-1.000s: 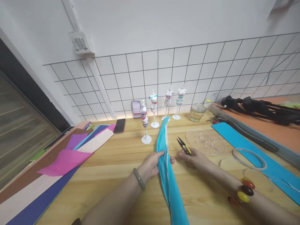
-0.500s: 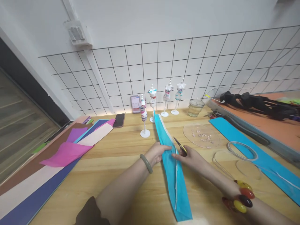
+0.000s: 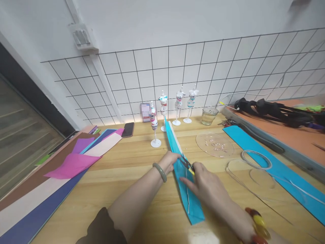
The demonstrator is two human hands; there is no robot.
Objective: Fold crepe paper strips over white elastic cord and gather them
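Observation:
A long turquoise strip (image 3: 175, 145) with a white edging along its right side runs down the middle of the table. My left hand (image 3: 170, 160), with a green bangle at the wrist, pinches the strip's left edge near its middle. Small dark scissors (image 3: 187, 164) with a yellow mark are in my right hand (image 3: 207, 179), their blades over the white edging close to my left fingertips. The right thumb points left over the strip. Beyond the strip's far end stand several small white dress-form figures (image 3: 164, 105) with coloured bands.
At left lie fabric sheets (image 3: 73, 166) and a phone (image 3: 128, 129). To the right are a clear disc with small beads (image 3: 215, 145), a glass of liquid (image 3: 209, 116), a turquoise sheet (image 3: 254, 145), a wire coil (image 3: 256, 159) and an orange-lined tray with black straps.
My right hand has moved left over the strip, bringing the scissors from beside it onto the white edging. My left hand has shifted slightly away from me, still at the strip.

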